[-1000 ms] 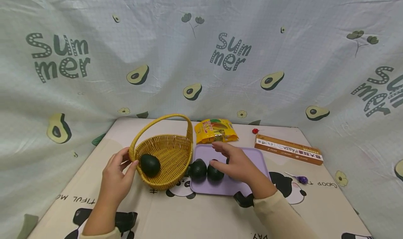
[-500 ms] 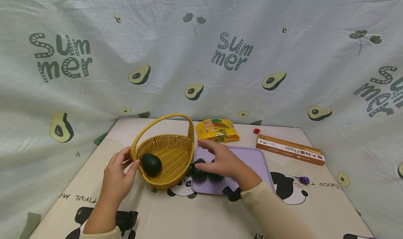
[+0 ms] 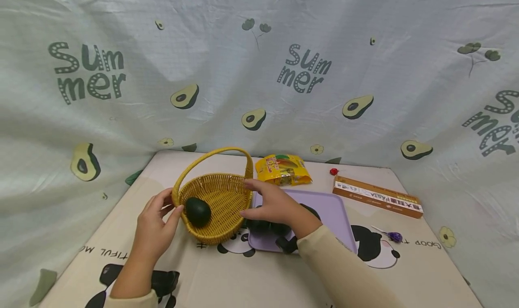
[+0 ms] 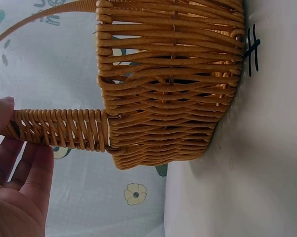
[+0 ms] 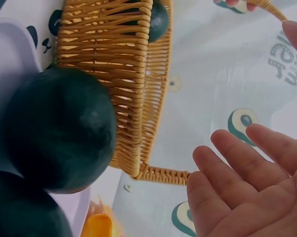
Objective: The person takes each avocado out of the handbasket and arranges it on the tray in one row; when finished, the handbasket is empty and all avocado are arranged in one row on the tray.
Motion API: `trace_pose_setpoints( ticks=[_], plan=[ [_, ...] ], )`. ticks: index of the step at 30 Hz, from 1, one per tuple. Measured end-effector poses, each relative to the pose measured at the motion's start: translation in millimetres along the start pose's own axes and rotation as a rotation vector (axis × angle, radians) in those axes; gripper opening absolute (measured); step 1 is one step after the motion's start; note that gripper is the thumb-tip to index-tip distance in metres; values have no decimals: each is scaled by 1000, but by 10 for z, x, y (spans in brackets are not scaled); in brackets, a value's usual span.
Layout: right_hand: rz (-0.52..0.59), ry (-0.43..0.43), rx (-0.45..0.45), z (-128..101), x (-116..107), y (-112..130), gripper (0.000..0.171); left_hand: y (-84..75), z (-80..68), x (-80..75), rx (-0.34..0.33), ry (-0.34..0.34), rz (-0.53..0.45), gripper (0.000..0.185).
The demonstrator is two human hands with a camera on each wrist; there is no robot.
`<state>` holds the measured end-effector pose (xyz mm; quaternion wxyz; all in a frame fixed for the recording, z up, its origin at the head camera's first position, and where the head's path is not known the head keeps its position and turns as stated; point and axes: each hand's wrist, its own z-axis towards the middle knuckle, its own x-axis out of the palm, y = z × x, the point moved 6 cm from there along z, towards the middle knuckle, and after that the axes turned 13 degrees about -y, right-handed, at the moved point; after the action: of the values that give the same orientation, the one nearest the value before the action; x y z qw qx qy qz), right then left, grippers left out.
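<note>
Two avocados [image 3: 265, 227] lie on the purple tray [image 3: 328, 209] under your spread right hand [image 3: 275, 206], just beside the basket [image 3: 220, 200]; a push may roll them off. Your left hand [image 3: 156, 229] touches the rim with relaxed fingers.

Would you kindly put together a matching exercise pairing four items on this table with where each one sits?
Things:
1. avocado
2. yellow snack bag
3. pasta box
4. left hand

Places:
A. on the table right of the purple tray
B. inside the wicker basket
C. at the basket's left rim, by the handle base
D. behind the purple tray, near the backdrop

Pairs: 1-B, 2-D, 3-A, 4-C
</note>
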<state>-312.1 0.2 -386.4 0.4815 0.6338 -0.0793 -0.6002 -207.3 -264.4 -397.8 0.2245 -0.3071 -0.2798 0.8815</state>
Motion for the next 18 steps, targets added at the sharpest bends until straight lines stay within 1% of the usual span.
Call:
trace_pose_setpoints(
  ticks=[7, 14, 18],
  plan=[
    [23, 40, -6, 143, 73, 68, 87, 0, 12, -12, 2, -4, 3, 50],
    [-37, 70, -8, 284, 174, 108, 83, -1, 14, -9, 8, 4, -8, 50],
    [-41, 102, -27, 365, 236, 161, 81, -2, 12, -4, 19, 1, -14, 49]
  ],
)
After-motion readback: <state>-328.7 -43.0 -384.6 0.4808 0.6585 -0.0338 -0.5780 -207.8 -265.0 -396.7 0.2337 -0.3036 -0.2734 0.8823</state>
